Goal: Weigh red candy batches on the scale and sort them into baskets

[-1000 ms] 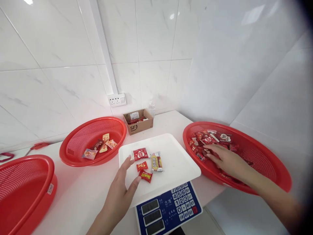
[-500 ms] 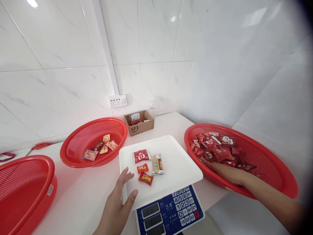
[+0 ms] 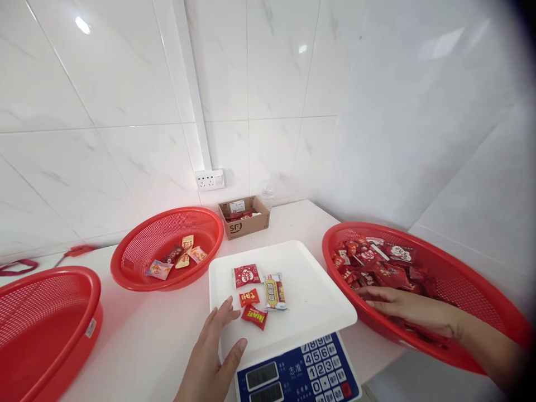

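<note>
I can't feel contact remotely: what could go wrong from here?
1. The left hand seems to rest its fingers on the white plastic scale tray; pressure may skew the reading.
2. Those fingers lie close to the small red wrapped sweets and could nudge one.
3. The right hand lies among heaped wrappers in the red mesh basket; withdrawing may drag some out.

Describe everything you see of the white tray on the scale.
The white tray looks like smooth plastic, square with rounded corners. It sits on the blue-faced scale. Four wrapped candies lie on its left half, three red, one yellow. The left hand touches its front-left corner with fingers and thumb.
</note>
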Available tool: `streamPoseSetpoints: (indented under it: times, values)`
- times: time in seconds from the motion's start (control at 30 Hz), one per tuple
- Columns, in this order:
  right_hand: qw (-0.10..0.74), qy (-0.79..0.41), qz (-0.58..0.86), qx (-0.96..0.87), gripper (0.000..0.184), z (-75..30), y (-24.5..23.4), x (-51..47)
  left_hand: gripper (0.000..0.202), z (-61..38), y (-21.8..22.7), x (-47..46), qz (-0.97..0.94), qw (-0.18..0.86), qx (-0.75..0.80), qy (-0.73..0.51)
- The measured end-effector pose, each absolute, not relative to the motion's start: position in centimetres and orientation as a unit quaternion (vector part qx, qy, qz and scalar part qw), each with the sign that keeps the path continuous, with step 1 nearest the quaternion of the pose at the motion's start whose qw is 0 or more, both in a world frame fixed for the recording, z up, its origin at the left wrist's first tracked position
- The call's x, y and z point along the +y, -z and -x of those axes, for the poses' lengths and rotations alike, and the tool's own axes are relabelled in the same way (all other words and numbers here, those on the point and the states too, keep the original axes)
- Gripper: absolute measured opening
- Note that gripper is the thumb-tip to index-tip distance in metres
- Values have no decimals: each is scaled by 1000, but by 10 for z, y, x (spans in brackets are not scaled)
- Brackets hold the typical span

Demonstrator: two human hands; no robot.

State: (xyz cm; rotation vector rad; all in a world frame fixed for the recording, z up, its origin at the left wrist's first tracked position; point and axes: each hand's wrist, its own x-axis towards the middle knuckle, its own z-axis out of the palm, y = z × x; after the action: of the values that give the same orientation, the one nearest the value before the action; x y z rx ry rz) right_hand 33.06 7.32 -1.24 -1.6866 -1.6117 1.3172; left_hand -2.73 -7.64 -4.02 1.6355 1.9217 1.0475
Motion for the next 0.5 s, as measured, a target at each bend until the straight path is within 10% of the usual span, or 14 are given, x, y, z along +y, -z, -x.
streamPoseSetpoints:
  times: [0.1, 0.5]
  values:
    - [157, -605, 558, -546, 31, -338, 1, 76, 46, 27, 40, -77, -584, 205, 698, -360]
    - [82, -452, 593, -661, 48, -338, 8, 75, 49, 27, 38, -77, -602, 238, 694, -314]
